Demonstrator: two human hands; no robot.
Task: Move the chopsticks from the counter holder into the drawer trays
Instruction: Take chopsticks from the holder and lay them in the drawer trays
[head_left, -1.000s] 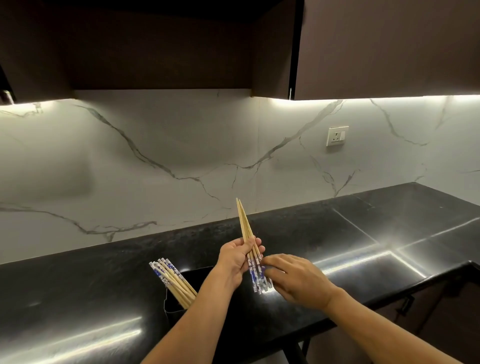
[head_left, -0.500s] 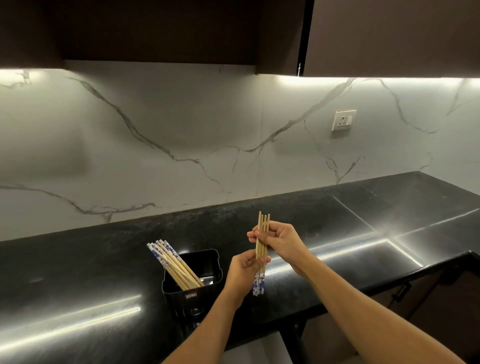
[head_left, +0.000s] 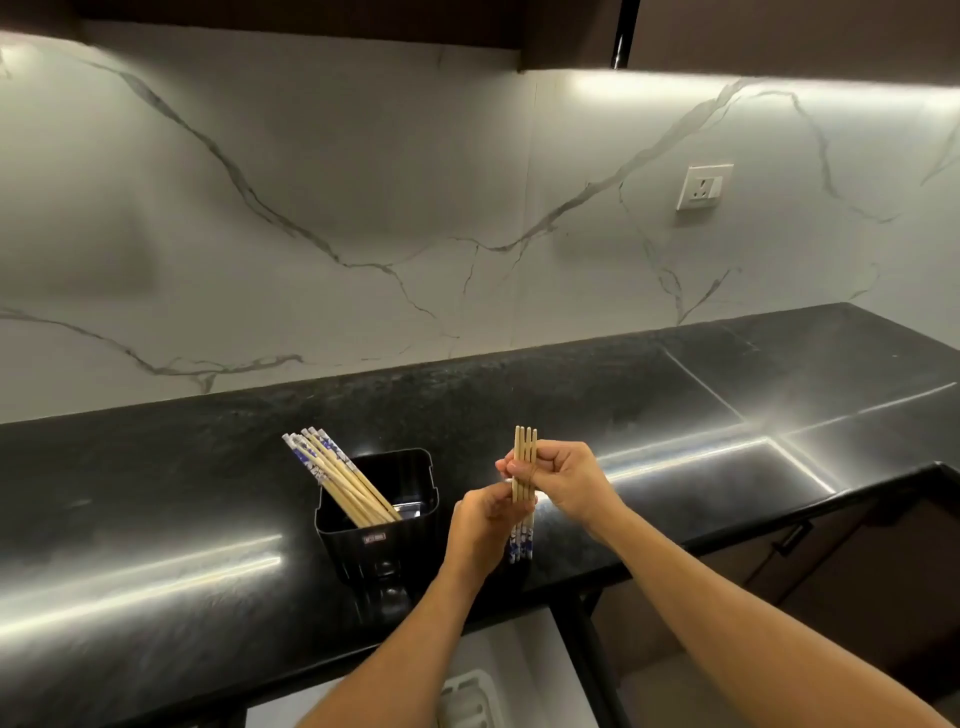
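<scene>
Four chopsticks (head_left: 525, 441) stood upright over the counter (head_left: 675, 395) as I watched, the right hand (head_left: 566, 483) curled round their upper part, the left hand (head_left: 480, 525) gripping lower; a second earlier the right was down at the patterned ends. I couldn't read the label (head_left: 375, 538) on the black holder (head_left: 410, 540), where leaning chopsticks (head_left: 337, 475) remained

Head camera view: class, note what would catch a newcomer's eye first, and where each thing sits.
The eye lands first on the bundle of chopsticks held upright over the front edge of the black counter, the right hand gripping its upper part, the left hand its lower part. Just left of it, a black holder stands on the counter with more chopsticks leaning out leftward. Behind, a white veined backsplash glows under cabinet lights.
</scene>
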